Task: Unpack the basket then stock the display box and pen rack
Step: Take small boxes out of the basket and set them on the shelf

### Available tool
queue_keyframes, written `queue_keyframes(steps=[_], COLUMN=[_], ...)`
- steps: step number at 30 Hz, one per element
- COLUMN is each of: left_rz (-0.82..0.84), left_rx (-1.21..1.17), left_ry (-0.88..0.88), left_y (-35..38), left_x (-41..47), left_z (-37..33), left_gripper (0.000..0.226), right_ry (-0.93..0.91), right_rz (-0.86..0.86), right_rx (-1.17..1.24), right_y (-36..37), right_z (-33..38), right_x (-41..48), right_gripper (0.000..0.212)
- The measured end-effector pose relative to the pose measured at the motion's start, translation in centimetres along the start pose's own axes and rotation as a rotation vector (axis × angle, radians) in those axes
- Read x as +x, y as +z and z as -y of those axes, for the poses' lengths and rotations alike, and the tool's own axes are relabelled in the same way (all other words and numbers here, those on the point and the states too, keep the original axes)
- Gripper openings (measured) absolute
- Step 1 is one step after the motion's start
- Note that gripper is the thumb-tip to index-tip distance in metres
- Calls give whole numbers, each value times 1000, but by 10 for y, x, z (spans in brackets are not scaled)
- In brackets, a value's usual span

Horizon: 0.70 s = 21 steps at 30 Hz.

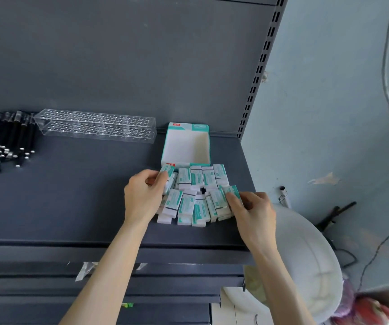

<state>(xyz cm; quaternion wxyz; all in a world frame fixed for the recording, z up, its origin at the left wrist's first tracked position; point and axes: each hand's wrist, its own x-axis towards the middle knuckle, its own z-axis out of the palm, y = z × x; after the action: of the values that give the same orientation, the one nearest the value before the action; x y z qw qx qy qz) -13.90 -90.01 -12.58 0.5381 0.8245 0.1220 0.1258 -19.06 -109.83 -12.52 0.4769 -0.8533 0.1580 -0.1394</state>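
left hand (141,198) and right hand (255,213) each pinch edge packets (186,204), long axes pointing toward the display box (164,146).

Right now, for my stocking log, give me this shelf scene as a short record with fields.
display box: open, empty, at shelf back
packs: teal-and-white, piled before the box
pen rack: clear, empty, left of box
pens: black, heaped far left
left hand: pinches pack at pile's left
right hand: holds pack at pile's right

Display box (186,146) open — erasers (195,195) just beside
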Motion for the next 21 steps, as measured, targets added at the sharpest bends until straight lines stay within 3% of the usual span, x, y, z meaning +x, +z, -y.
queue_keyframes(steps=[5,9,14,21], left_rz=[-4,-8,-15,-57], left_rx=[-85,-170,-253,-300], left_ry=[-73,-99,-24,37], left_y=[-1,-5,-8,-16], left_x=[6,7,-4,-4], left_z=[0,-5,-12,-10], left_gripper=[5,6,11,13], right_ry=[-31,-19,12,-44], right_rz=[-5,10,105,210], right_rx=[76,201,408,553], right_y=[-3,-8,-14,-1], right_z=[2,3,9,34], right_x=[-2,-2,3,17], right_gripper=[4,19,6,10])
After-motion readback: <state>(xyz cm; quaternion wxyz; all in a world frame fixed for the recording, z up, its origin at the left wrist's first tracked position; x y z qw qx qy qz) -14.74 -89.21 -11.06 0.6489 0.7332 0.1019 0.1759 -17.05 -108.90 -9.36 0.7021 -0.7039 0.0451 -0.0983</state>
